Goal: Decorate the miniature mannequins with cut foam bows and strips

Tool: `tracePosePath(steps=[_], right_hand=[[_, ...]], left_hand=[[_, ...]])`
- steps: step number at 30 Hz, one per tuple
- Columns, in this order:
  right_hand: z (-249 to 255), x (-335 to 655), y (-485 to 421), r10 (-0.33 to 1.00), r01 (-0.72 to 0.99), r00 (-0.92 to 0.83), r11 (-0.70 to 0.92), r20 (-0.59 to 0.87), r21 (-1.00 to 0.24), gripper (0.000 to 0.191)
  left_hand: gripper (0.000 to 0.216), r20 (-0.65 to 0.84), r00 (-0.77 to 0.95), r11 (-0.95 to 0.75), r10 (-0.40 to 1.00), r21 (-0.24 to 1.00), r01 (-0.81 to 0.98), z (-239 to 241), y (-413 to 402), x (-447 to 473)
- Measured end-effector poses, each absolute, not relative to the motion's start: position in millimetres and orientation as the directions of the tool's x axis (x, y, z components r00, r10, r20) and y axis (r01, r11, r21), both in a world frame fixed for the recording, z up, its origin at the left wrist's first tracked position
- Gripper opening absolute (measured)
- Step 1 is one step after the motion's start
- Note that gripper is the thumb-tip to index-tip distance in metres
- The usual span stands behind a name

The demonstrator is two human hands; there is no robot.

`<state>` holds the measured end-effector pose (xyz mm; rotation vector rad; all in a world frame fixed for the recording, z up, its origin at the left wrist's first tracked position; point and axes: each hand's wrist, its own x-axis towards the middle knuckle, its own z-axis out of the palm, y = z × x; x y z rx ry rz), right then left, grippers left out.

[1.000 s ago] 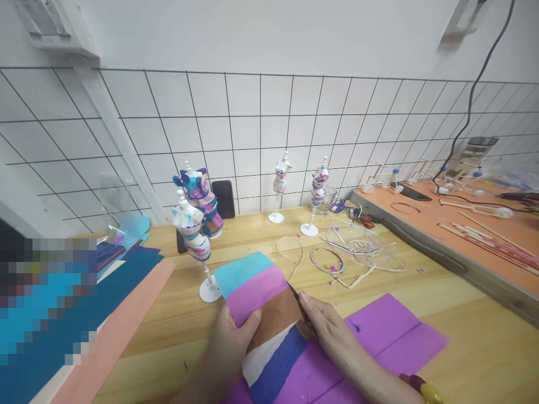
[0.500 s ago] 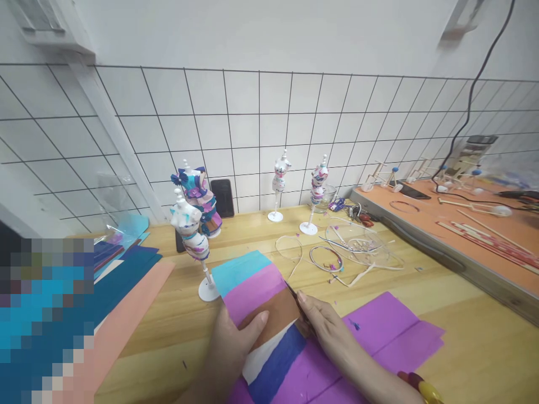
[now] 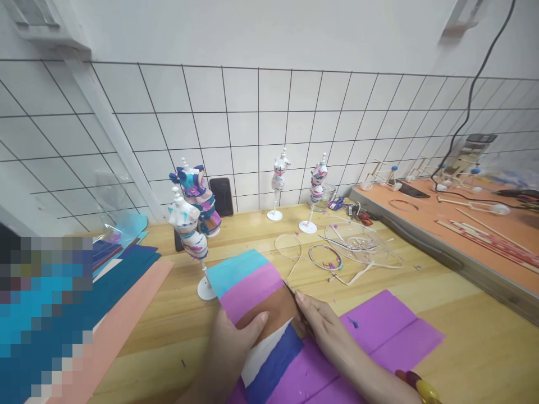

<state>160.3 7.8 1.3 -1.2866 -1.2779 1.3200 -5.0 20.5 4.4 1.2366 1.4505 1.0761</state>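
My left hand (image 3: pixel 236 342) is closed on a sheet of striped paper (image 3: pixel 261 286), thumb on top and fingers underneath. Its bands run light blue, pink-purple, brown, white and dark blue. At the paper's right edge, my right hand (image 3: pixel 315 317) grips a dark, thin-bladed tool that looks like scissors (image 3: pixel 289 287); most of it is hidden by the fingers. Beneath both hands lies purple paper (image 3: pixel 391 331) with fold lines and small dark scraps on it. A white mini dress form (image 3: pixel 185 219) stands just beyond the striped paper's left corner.
A dress form in layered coloured paper (image 3: pixel 204 196) and a phone (image 3: pixel 221 196) stand behind. Two more forms (image 3: pixel 279 174) (image 3: pixel 318 179) are near the wall. Wire coils (image 3: pixel 326 258) lie right of centre, coloured sheets (image 3: pixel 130 286) left. An orange-topped raised surface (image 3: pixel 455 207) holds sticks and small models.
The whole view has shifted very slightly. Both hands keep their grips, and the striped paper stays in nearly the same place.
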Motion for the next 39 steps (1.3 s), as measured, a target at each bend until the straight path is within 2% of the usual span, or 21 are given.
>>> tracePosePath(steps=[4, 9, 21, 30, 39], right_hand=[[1.8, 160.5, 7.9, 0.991, 0.055, -0.097, -0.086, -0.091, -0.995, 0.05], [2.4, 159.7, 7.7, 0.995, 0.063, -0.079, -0.058, -0.063, -0.996, 0.049], [2.8, 159.9, 9.2, 0.995, 0.098, -0.056, -0.074, -0.079, -0.992, 0.051], [1.0, 159.4, 7.6, 0.997, 0.078, -0.068, -0.039, -0.044, -0.996, 0.048], [-1.9, 160.7, 8.3, 0.996, 0.094, -0.055, -0.062, -0.068, -0.994, 0.048]], left_hand=[[0.045, -0.075, -0.105, 0.096, 0.992, 0.97, 0.224, 7.1, 18.5, -3.5], [0.041, -0.124, -0.105, 0.144, 0.987, 0.966, 0.215, 12.3, 16.7, -0.6], [0.043, -0.138, -0.14, 0.175, 0.981, 0.936, 0.307, 14.2, 14.9, -0.5], [0.043, -0.126, -0.157, 0.167, 0.98, 0.944, 0.285, 10.2, 15.7, -0.5], [0.045, -0.122, -0.176, 0.169, 0.977, 0.943, 0.286, 9.9, 15.3, -0.5]])
